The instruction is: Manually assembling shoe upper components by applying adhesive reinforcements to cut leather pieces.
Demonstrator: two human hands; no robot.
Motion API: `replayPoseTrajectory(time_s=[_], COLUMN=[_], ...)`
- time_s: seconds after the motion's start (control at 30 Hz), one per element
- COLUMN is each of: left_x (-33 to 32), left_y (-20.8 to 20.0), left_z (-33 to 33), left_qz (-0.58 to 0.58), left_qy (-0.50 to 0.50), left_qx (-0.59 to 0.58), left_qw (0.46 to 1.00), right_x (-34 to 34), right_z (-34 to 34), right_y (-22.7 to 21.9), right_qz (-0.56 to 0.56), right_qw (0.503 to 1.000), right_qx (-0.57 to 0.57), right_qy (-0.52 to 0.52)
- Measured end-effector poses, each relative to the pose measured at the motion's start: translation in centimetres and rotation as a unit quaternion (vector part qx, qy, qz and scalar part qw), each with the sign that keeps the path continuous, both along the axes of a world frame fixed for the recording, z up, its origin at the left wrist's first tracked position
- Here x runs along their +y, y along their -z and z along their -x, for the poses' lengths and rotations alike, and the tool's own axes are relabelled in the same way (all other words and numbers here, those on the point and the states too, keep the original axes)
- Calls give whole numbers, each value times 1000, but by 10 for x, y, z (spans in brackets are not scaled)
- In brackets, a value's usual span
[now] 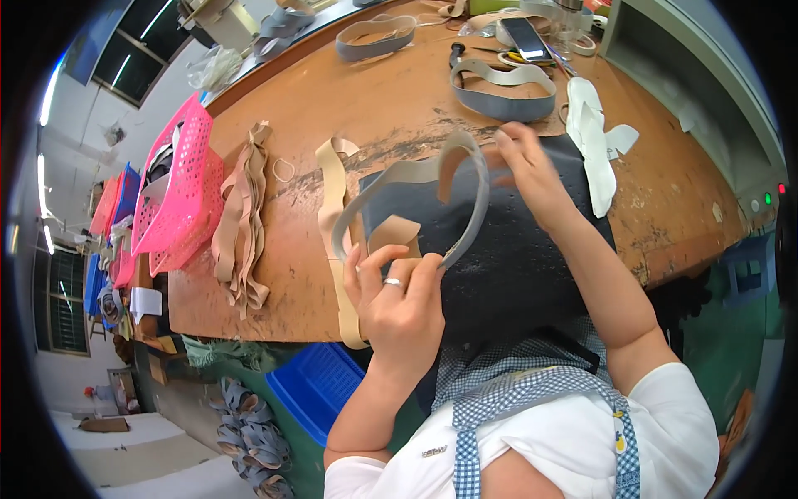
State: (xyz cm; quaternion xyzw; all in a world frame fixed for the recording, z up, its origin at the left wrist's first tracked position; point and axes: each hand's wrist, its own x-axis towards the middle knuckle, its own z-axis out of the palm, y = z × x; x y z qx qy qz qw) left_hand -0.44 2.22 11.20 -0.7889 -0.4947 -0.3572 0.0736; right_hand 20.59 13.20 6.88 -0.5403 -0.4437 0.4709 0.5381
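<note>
Head view shows you holding a grey band [420, 170], bent into an open loop, above a black mat [515, 249] on the worktop [307, 100]. Your left hand [395, 308] pinches the loop at its lower edge, fingers bent, a ring on one of them. Your right hand [532, 175] is raised just beside the loop's right side, its fingers partly bent and blurred; you cannot tell from this view whether they touch the band. A brown inner face shows at the loop's upper right, and a tan piece [397, 228] is visible through the opening.

Left of the mat you have a long pale strip [332, 195], then a bundle of brown strips [241, 224], and a pink basket [179, 220] at the worktop's left edge. Beyond your right hand lies another grey loop [507, 106], with a phone [525, 40] behind it. White pieces [592, 150] lie to the right, partly beside the mat.
</note>
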Motion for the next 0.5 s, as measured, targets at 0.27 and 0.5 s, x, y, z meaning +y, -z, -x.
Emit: replayPoseTrajectory(time_s=[0.27, 0.5], left_x=[1, -19], left_y=[29, 69], left_z=[-18, -7], left_qz=[18, 402], left_qy=[63, 24], left_qx=[-47, -588], left_qw=[997, 701], right_x=[-98, -101], right_z=[38, 7], right_y=[-2, 11], right_qz=[-173, -149], right_qw=[921, 945], right_qx=[-304, -243], right_qy=[-171, -161])
